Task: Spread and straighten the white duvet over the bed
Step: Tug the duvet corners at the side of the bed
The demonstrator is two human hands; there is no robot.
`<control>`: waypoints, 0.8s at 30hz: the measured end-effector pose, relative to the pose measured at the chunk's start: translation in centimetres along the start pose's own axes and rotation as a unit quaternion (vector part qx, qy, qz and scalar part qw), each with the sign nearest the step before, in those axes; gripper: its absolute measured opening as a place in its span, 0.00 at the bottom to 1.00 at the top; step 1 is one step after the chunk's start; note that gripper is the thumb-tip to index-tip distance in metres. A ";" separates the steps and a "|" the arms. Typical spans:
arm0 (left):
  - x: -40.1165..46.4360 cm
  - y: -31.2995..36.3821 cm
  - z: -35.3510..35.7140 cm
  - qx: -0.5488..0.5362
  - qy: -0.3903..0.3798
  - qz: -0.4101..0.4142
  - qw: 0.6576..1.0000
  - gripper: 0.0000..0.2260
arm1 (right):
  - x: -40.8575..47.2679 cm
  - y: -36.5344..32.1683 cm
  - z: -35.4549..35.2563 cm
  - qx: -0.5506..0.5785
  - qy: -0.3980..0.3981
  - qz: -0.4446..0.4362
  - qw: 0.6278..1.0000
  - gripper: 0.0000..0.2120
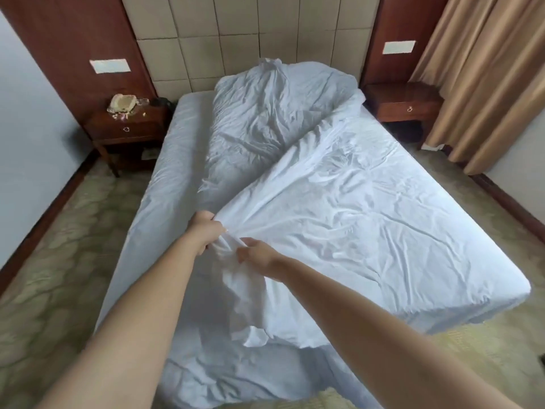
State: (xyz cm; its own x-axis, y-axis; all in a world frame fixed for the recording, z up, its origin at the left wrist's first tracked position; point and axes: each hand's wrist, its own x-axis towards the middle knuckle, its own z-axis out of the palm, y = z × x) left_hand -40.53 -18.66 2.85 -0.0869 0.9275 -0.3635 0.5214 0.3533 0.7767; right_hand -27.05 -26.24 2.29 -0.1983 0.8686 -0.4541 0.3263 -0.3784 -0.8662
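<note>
The white duvet (339, 196) lies crumpled on the bed (156, 184), folded diagonally, with a bunched heap near the headboard and its lower right part flat. My left hand (203, 233) grips a gathered fold of the duvet at the bed's left-middle. Just to the right, my right hand (256, 255) pinches the same bunched fabric. A loose corner of the duvet hangs below my hands toward the foot of the bed. The left strip of the bed shows only the sheet.
A wooden nightstand (129, 131) with a telephone (122, 103) stands at the left of the headboard (244, 33), and another nightstand (404, 104) at the right. Tan curtains (483, 84) hang at the right. Patterned carpet (59, 261) runs along both sides of the bed.
</note>
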 end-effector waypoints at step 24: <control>1.7 -20.0 4.2 0.324 -0.133 -0.103 0.931 0.45 | 2.8 14.7 7.5 -0.289 -0.067 0.182 0.937 0.25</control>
State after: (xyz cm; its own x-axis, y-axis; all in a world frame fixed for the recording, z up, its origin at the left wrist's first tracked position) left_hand -47.59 -24.62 -15.45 -0.0737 0.7542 -0.6525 0.9274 0.2925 0.2333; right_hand -29.72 -31.70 -13.26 -0.0782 0.6527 -0.7536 0.8334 -0.3720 -0.4087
